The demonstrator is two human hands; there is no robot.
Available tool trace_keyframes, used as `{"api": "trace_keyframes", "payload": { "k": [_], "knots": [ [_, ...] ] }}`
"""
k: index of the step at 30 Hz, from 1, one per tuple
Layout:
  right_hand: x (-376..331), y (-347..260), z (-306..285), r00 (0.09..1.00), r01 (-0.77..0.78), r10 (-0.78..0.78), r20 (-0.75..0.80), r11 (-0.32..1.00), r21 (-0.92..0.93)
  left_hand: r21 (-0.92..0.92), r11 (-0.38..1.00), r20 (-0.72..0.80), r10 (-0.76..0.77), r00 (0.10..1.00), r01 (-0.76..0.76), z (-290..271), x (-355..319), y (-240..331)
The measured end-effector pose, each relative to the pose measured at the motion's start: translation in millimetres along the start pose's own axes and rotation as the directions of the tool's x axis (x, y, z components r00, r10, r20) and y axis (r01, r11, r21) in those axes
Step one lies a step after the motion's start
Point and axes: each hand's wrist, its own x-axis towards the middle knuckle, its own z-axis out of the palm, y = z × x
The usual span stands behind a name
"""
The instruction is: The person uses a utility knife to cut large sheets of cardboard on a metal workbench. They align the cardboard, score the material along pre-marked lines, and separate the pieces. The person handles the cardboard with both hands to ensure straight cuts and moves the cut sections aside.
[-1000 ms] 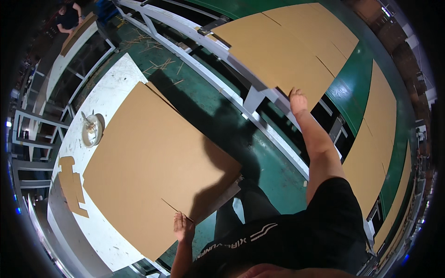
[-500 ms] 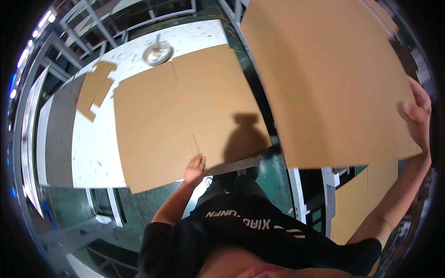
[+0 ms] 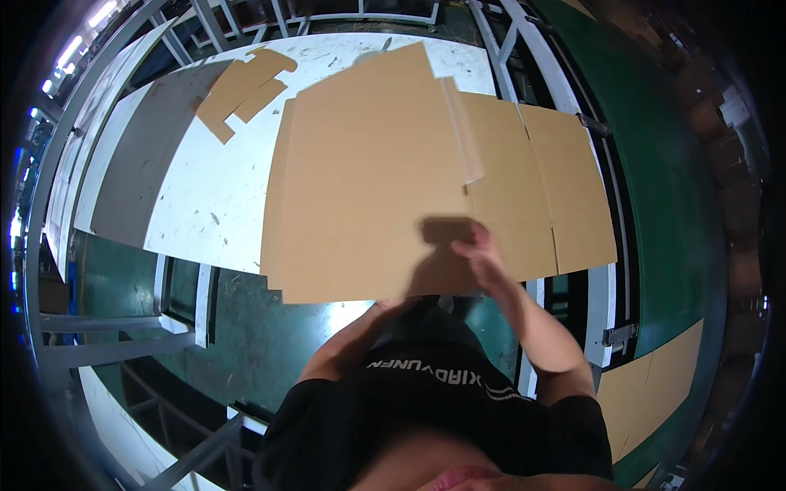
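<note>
A large brown cardboard sheet (image 3: 360,180) lies across the front of me, its near edge reaching past the white table. My right hand (image 3: 489,260) is at its right side, thumb over the face, pinching the edge; the fingers are slightly blurred. At the near edge my left hand (image 3: 393,304) is mostly hidden by the sheet, so its fingers do not show. A second, slotted cardboard sheet (image 3: 565,184) extends from beneath the right side of the first. The shadow of my head falls on the upper sheet.
The white table (image 3: 196,196) carries a cut cardboard piece (image 3: 246,92) at far left. A bowl (image 3: 370,56) is partly covered by the upper sheet. A metal frame (image 3: 602,319) runs along the right, beside a green surface (image 3: 667,188). More cardboard (image 3: 651,393) lies at lower right.
My right hand has brought the raised cardboard sheet from the right to the left, over the table. My left hand has gone from lying on the lower sheet to behind the upper one. The view has shifted.
</note>
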Motion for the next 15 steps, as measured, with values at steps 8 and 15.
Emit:
{"api": "trace_keyframes", "payload": {
  "k": [8,15],
  "knots": [
    [40.8,177.4,-1.4,0.983,0.098,-0.04,0.181,0.942,-0.322,0.101,0.994,-0.023,0.053,0.998,-0.051,-48.6,-36.6,45.7],
    [57.8,111.4,-107.6,0.864,0.067,-0.428,-0.267,0.623,-0.78,0.596,0.78,0.039,0.207,0.978,-0.189,-17.2,30.4,48.1]
  ]
}}
